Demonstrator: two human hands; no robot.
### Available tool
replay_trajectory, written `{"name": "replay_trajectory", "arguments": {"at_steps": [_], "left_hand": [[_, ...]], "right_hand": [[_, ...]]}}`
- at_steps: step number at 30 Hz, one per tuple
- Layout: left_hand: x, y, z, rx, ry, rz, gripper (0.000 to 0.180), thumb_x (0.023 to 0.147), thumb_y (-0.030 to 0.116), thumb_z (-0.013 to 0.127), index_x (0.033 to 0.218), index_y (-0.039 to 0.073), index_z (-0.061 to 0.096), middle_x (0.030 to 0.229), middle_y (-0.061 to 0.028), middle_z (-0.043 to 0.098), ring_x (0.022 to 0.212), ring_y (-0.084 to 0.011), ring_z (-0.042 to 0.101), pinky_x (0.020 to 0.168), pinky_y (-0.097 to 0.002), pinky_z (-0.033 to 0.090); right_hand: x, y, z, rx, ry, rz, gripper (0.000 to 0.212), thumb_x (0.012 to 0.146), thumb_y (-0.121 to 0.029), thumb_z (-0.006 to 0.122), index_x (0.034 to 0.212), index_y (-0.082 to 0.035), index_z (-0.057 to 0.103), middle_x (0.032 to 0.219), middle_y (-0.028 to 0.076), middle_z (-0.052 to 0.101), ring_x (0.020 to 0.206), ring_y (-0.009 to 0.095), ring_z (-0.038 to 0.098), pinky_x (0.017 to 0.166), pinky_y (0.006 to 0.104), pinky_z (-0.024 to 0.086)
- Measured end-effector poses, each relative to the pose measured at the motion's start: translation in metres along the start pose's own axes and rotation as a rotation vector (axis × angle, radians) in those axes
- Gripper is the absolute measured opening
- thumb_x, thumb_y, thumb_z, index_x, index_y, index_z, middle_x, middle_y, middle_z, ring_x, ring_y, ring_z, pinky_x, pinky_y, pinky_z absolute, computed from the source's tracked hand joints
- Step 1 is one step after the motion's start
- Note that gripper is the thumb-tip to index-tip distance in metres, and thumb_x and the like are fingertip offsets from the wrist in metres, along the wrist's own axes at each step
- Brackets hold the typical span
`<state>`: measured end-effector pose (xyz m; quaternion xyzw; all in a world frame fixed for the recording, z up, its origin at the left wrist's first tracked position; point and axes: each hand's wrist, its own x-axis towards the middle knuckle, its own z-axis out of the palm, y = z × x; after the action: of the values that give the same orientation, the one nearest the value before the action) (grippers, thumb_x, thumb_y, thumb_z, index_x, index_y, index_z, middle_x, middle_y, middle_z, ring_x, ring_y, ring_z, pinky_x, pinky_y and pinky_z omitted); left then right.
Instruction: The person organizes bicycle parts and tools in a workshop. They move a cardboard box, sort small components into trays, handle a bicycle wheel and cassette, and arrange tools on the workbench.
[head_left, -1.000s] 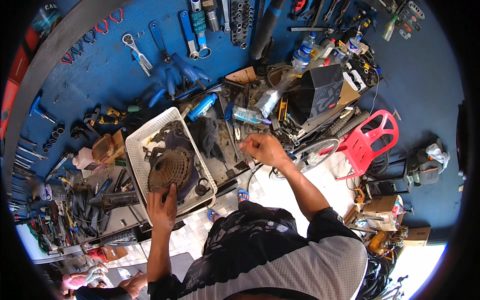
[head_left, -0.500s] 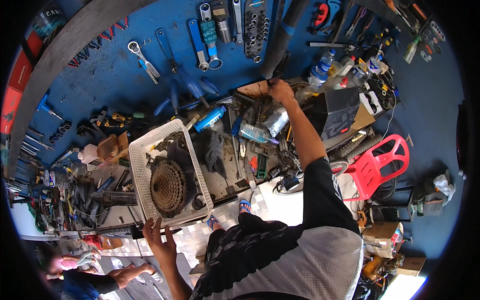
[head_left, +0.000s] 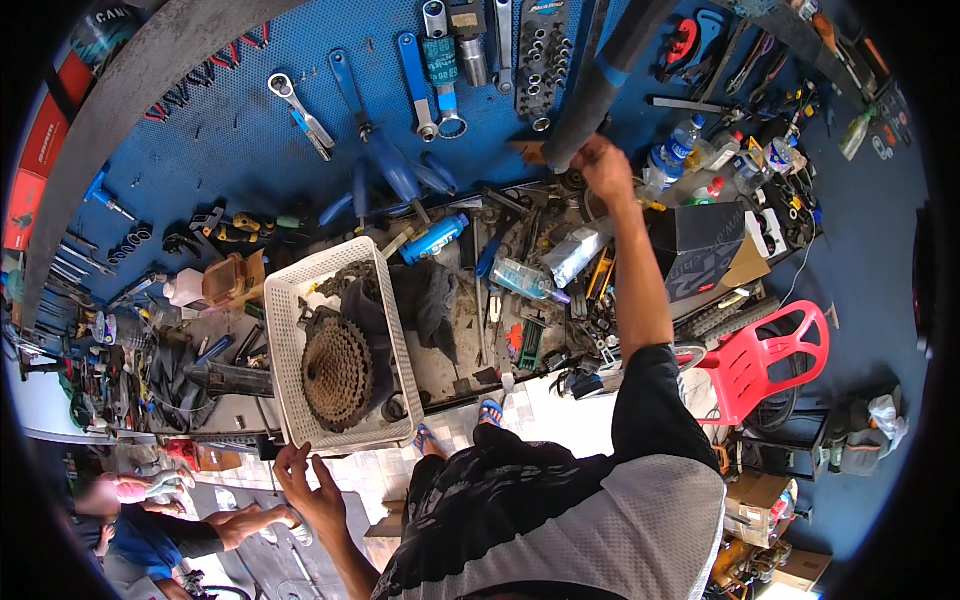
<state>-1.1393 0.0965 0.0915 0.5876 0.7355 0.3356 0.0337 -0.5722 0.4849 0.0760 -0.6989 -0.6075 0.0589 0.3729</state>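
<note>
My right hand (head_left: 605,170) reaches to the back of the bench, beside the lower end of a thick black tube (head_left: 585,115) with a blue band. Its fingers are curled together, and what they grip, if anything, is hidden. A bit of brown cardboard (head_left: 528,152) shows just left of the tube. My left hand (head_left: 312,488) is low at the bench's front edge, fingers apart and empty, by the near corner of a white plastic basket (head_left: 283,350). Inside the basket lie a large bicycle cassette (head_left: 338,372), a chain (head_left: 350,280) and dark cloth.
Loose tools, a clear bottle (head_left: 525,280), a blue bottle (head_left: 435,240) and a black box (head_left: 705,250) crowd the bench. Tools hang on the blue pegboard (head_left: 220,140). A red chair (head_left: 745,375) stands at right. Another person (head_left: 150,540) is at lower left.
My right hand has moved right along the back of the bench. Less of the brown cardboard shows, and it sits higher. My left hand stays near the basket's corner. The view has shifted slightly.
</note>
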Motion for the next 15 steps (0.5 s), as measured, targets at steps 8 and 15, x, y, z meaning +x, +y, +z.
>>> {"name": "replay_trajectory", "arguments": {"at_steps": [8,15], "left_hand": [[0.024,0.001,0.007,0.028,0.019,0.08,0.024,0.095,-0.002,0.066,0.119,0.0,0.071,0.121,-0.0195,0.061,0.117,-0.0372,0.061,0.096,-0.0474,0.051],[0.03,0.004,0.002,0.006,-0.008,0.112,0.025,0.096,-0.002,0.065,0.12,0.001,0.071,0.125,-0.0198,0.059,0.117,-0.0359,0.061,0.091,-0.0435,0.054]], "right_hand": [[0.004,-0.016,-0.088,-0.132,0.164,-0.101,0.026,0.088,-0.027,0.082,0.11,-0.015,0.072,0.104,0.011,0.074,0.103,0.036,0.07,0.086,0.0495,0.054],[-0.019,-0.038,-0.054,-0.281,-0.096,0.109,0.025,0.089,-0.032,0.079,0.111,-0.022,0.074,0.106,0.014,0.077,0.106,0.036,0.073,0.089,0.0483,0.056]]}}
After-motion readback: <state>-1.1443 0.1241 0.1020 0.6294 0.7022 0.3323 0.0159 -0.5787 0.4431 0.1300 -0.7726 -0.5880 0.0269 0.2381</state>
